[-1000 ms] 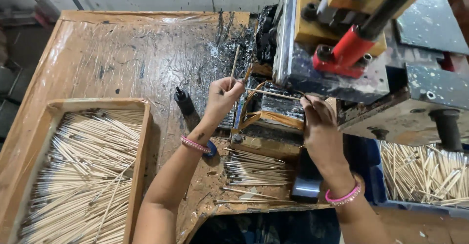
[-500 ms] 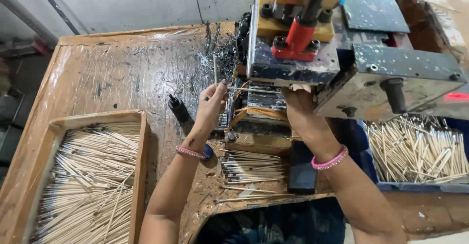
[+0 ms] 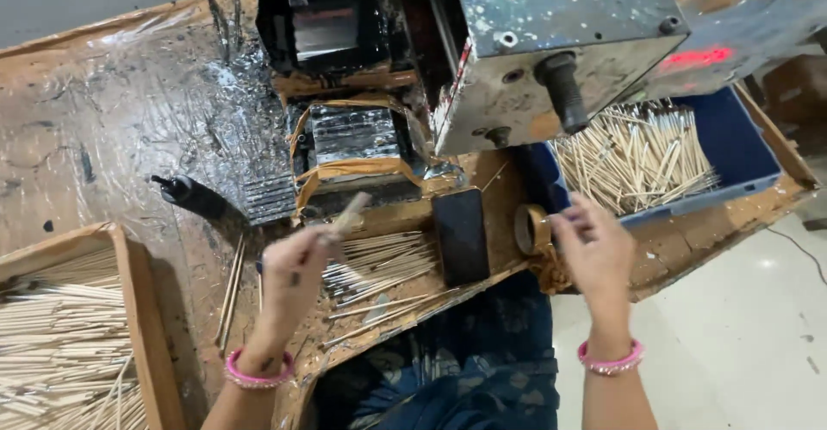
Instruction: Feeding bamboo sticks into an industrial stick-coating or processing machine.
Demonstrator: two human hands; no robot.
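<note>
The left hand [image 3: 293, 279] grips a blurred thin stick [image 3: 349, 215] over the loose sticks [image 3: 379, 266] on the bench, the right hand [image 3: 594, 249] is half open and empty, so feeding the machine [image 3: 551, 51] probably needs careful aim.

a stained wooden bench [image 3: 103, 137] carries stick trays [image 3: 142, 327], a machine [image 3: 551, 59], a phone [image 3: 461, 236] and loose sticks [image 3: 379, 266].

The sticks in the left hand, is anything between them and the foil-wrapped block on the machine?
Nothing visible blocks it. The left hand holds its sticks just short of the foil-wrapped block, with open bench between. The dark phone and the tape roll lie off to the right.
</note>
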